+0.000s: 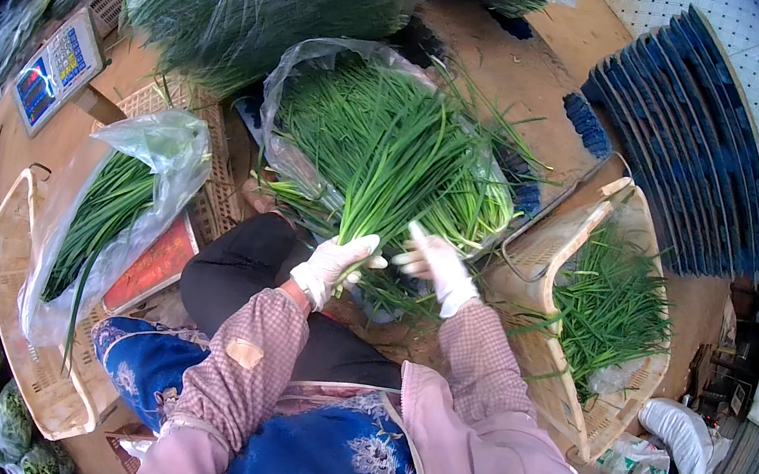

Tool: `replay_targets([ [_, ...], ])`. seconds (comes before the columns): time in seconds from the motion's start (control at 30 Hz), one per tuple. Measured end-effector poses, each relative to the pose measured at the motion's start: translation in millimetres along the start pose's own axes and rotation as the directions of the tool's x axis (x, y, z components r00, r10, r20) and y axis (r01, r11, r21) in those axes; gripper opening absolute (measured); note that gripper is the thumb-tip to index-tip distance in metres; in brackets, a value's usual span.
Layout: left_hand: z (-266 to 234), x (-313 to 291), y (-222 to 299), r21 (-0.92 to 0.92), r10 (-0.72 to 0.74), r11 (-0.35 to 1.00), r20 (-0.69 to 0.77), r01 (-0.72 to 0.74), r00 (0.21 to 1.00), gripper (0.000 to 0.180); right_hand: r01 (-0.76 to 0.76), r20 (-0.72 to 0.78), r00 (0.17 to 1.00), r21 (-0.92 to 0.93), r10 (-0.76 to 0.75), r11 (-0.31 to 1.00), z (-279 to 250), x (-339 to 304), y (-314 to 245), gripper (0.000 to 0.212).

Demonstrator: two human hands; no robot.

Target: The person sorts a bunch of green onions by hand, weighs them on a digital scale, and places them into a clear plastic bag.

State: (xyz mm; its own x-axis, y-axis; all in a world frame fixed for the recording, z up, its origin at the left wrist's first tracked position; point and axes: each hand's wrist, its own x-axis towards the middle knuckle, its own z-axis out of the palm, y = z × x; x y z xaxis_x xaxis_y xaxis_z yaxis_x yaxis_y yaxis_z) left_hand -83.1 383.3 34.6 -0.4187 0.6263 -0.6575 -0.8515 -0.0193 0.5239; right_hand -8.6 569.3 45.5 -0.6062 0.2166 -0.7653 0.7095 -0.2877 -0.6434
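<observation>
Seated work over an open bag, seen from above. The left hand (336, 265) is closed around the pale stem ends of a bunch of greens (400, 167), whose leafy ends fan out toward the far side, over the open bag (286, 76) filled with similar greens. The right hand (439, 267) is just to the right of the stems, its fingers parted; nothing is clearly held there, and the two hands are apart from each other. The step in hand appears to be tidying the held bunch at its stem end. The next move probably calls for a steady left hold, the right fingers working lightly on single stalks without bruising them.

Edges and room: on the right, the rim of the right crate (549, 282), holding loose greens (609, 311), limits sideways travel of the right arm. On the left, the dark knee (233, 264), the left crate (7, 231) and a bag of greens (108, 216) crowd the left arm. On the far side, a large bundle (267, 4) bounds the open bag; the brown floor (488, 67) at far right offers more open room
</observation>
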Motion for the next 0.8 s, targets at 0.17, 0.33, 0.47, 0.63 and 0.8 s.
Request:
replay_targets([
  [0.17, 9, -5, -8, 0.142, -0.049, 0.990, 0.280, 0.010, 0.959, 0.026, 0.176, 0.304, 0.875, 0.527, -0.378, 0.831, 44, 13, 24, 0.055],
  [0.33, 8, -10, -3, 0.075, 0.046, 0.995, 0.248, -0.067, 0.968, 0.029, 0.190, 0.195, 0.914, 0.570, -0.356, 0.799, 49, 7, 4, 0.051],
  [0.47, 13, -29, 10, 0.125, 0.065, 0.987, 0.253, -0.099, 0.965, 0.036, 0.342, 0.000, 0.870, 0.720, -0.493, 0.604, 17, 10, -22, 0.063],
  [0.63, 3, -51, 16, 0.005, 0.101, 0.994, 0.344, -0.110, 0.934, 0.038, 0.337, -0.137, 0.925, 0.725, -0.355, 0.600, -47, 33, -65, 0.096],
  [0.8, -2, -73, 21, 0.041, 0.142, 0.983, 0.429, -0.176, 0.892, 0.051, 0.448, -0.073, 0.833, 0.671, -0.548, 0.591, -78, -1, -93, 0.113],
])
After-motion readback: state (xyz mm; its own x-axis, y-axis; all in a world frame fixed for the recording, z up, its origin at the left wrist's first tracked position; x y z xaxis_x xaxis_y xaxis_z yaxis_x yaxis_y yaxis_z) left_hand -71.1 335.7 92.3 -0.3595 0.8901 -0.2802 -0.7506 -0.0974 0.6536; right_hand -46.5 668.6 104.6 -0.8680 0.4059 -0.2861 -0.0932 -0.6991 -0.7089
